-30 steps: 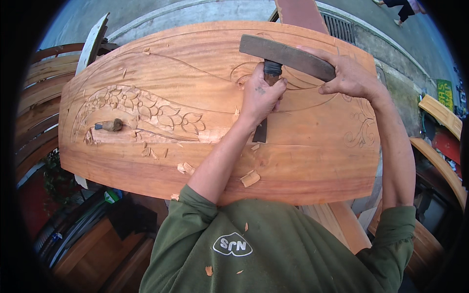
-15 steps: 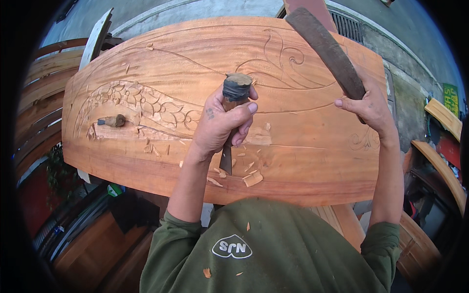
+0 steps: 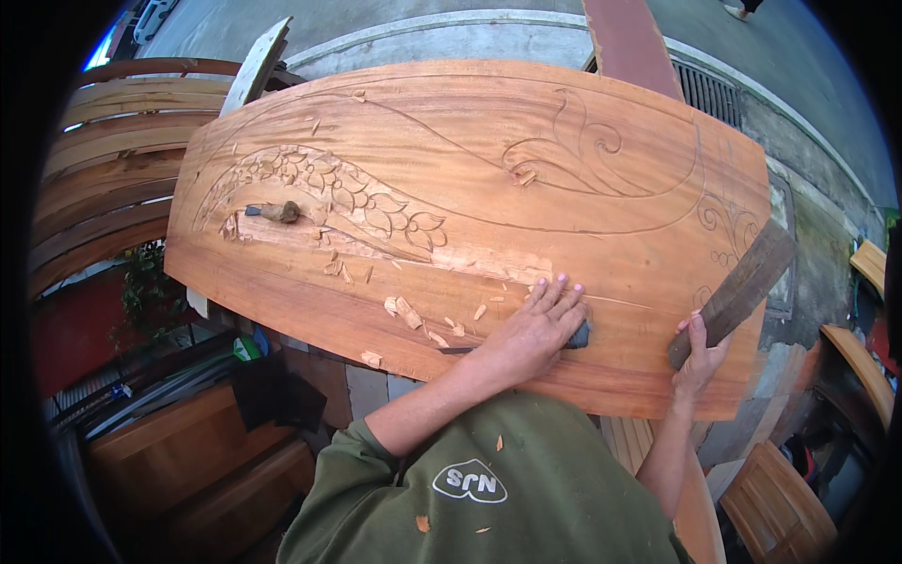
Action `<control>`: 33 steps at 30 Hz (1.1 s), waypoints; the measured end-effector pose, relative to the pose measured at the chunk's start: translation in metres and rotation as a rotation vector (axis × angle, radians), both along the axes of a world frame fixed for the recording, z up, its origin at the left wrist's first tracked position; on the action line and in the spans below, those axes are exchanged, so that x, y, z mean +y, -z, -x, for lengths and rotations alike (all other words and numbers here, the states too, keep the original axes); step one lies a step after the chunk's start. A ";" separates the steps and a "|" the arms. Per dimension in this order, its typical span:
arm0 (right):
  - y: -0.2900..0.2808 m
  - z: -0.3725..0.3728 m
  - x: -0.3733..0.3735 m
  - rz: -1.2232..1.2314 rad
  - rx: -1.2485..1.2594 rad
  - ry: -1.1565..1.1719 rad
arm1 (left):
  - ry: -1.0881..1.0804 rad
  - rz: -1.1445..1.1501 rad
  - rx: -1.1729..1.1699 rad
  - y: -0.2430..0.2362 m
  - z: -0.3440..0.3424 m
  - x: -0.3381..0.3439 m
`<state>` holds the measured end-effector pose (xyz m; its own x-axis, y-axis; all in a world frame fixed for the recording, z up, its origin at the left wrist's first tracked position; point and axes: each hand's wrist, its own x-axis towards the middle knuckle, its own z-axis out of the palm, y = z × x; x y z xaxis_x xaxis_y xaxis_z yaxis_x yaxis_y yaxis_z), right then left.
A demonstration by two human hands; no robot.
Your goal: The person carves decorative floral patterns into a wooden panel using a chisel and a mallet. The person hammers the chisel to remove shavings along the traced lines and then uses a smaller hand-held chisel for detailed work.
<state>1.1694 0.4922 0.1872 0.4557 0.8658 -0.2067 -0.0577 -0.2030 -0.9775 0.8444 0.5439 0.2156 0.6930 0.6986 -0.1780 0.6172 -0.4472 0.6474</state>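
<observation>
My left hand [image 3: 543, 331] rests flat on the wooden panel [image 3: 639, 268], its fingers stretched out over a chisel [image 3: 579, 336]. The chisel lies near the panel's front edge; its dark handle end shows past the fingers and its blade pokes out by the wrist, while the middle is hidden. At the right, my right hand [image 3: 697, 355] is closed round the lower end of a dark, flat wooden club [image 3: 749, 285], held tilted over the panel's right end. A second chisel [image 3: 274, 212] with a stubby wooden handle lies on the carved part at the left.
Wood chips [image 3: 406, 312] are scattered across the panel. Carved leaves [image 3: 371, 211] fill its left part, and line-cut scrolls [image 3: 587, 141] run along the far right. Stacked planks [image 3: 122, 155] stand at the left. A drain grate [image 3: 707, 94] lies beyond the far edge.
My left hand has moved down and right; the chisel it held upright now lies on the panel beneath its opened fingers. My right hand has lowered the club. The view has shifted slightly.
</observation>
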 end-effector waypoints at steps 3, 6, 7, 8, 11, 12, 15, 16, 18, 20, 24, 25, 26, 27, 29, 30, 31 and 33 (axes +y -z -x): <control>0.000 0.018 -0.003 -0.127 -0.107 0.146 | 0.094 -0.043 0.001 -0.012 -0.012 -0.051; -0.004 0.030 -0.004 -0.209 -0.164 0.212 | 0.125 0.231 -0.017 -0.044 -0.011 -0.048; -0.006 0.031 -0.004 -0.253 -0.133 0.198 | 0.102 0.468 0.018 -0.058 -0.008 -0.044; -0.003 0.029 -0.004 -0.261 -0.123 0.200 | 0.100 0.459 0.028 -0.060 -0.002 -0.045; 0.004 0.019 -0.001 -0.227 -0.088 0.105 | 0.015 0.109 0.037 -0.050 0.016 -0.047; -0.001 0.021 0.002 -0.203 -0.059 0.079 | -0.013 -0.029 0.121 -0.039 0.024 -0.048; 0.003 0.019 0.001 -0.208 -0.050 0.107 | 0.005 -0.203 0.192 -0.020 0.041 -0.050; 0.008 0.018 0.000 -0.226 -0.060 0.151 | 0.042 -0.228 0.189 -0.016 0.046 -0.051; 0.013 0.018 -0.001 -0.235 -0.066 0.200 | 0.080 -0.239 0.164 -0.013 0.053 -0.050; 0.013 0.022 -0.001 -0.242 -0.075 0.255 | 0.123 -0.250 0.135 -0.009 0.063 -0.048; -0.003 0.055 -0.005 -0.187 -0.115 0.385 | 0.242 -0.172 0.026 -0.009 0.093 -0.047; -0.007 0.069 -0.008 -0.172 -0.146 0.416 | 0.300 -0.136 -0.005 -0.011 0.102 -0.046; -0.012 0.083 -0.012 -0.172 -0.172 0.420 | 0.305 -0.135 -0.030 -0.010 0.109 -0.047; -0.013 0.098 -0.017 -0.172 -0.141 0.438 | 0.305 -0.113 -0.071 -0.009 0.117 -0.047; -0.008 0.113 -0.031 -0.156 -0.079 0.449 | 0.319 -0.090 -0.136 -0.012 0.129 -0.044; -0.008 0.124 -0.034 -0.152 -0.094 0.458 | 0.350 -0.045 -0.110 -0.021 0.136 -0.039; -0.006 0.136 -0.038 -0.161 -0.084 0.481 | 0.380 0.000 -0.084 -0.025 0.141 -0.035; -0.012 0.162 -0.037 -0.169 -0.074 0.509 | 0.377 -0.085 -0.151 -0.027 0.154 -0.032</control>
